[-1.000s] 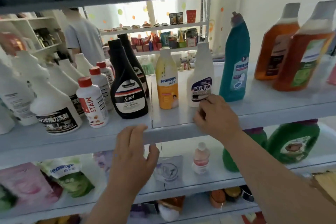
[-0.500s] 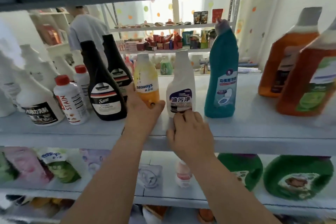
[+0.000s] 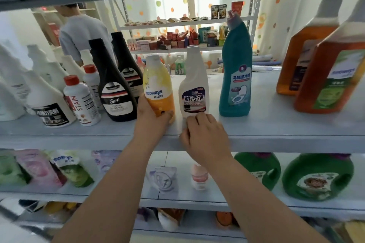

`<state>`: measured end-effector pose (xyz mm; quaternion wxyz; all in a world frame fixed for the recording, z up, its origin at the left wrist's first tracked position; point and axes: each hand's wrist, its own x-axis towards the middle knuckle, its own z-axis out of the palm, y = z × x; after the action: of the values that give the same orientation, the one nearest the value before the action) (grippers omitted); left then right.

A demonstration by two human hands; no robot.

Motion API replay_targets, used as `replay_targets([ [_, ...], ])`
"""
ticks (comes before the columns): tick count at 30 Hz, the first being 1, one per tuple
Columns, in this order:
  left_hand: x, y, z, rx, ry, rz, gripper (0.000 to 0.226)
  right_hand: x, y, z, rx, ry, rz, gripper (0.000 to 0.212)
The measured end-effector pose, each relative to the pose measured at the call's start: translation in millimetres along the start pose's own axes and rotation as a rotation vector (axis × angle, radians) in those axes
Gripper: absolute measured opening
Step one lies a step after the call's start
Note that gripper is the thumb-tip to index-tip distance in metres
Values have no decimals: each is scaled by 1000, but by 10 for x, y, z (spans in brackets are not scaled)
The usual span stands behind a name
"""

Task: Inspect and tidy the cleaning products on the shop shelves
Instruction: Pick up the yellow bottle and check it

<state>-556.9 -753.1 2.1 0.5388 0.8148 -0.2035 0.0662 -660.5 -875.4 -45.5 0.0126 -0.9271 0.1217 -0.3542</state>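
Gripping: the left hand held the yellow Seaways bottle low down, thumb across its front.
Bottle's place: on the middle shelf near the front edge, between the black Sam bottle and the white spray bottle.
Right hand: fingers were bent at the white spray bottle's foot; whether they gripped it could not be told.
Neighbour: a teal toilet cleaner stood upright beside the white spray bottle.

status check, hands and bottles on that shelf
Left hand grips yellow seaways bottle. Right hand curled at base of white bottle, grip unclear. Black Sam bottle close beside.
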Motion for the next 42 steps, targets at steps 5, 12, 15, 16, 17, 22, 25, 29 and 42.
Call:
replay_targets([
  [5, -518, 99, -541, -250, -208, -39, 73, -162, -142, -209, 271, -149, 94, 32],
  [12, -1400, -107, -1025, -373, -252, -105, 68, -684, -1135, -559, 1661, -248, 707, 46],
  [15, -1597, -282, -1174, -140, -226, -5, 80, -842, -1466, -500, 1856, -219, 922, 57],
  [16, -1635, -339, -1244, -116, -230, 19, 81, -896, -1555, -492, 1874, -200, 953, 57],
  [17, -1650, -403, -1321, -109, -248, 34, 79, -949, -1631, -469, 1886, -181, 959, 57],
  [22, -1693, -698, -1714, -594, -429, -303, 48, -1159, -1911, -392, 1867, -148, 925, 108],
  [25, -1828, -807, -1791, -821, -546, -574, 20, -1265, -2078, -438, 1923, -254, 936, 107],
  [29, -1953, -913, -1901, -623, -637, -408, 28, -1381, -2175, -494, 1701, -181, 900, 66],
  [42, -2123, -1283, -1857, -596, -664, -237, 66, -1651, -1965, -590, 1604, -410, 700, 82],
])
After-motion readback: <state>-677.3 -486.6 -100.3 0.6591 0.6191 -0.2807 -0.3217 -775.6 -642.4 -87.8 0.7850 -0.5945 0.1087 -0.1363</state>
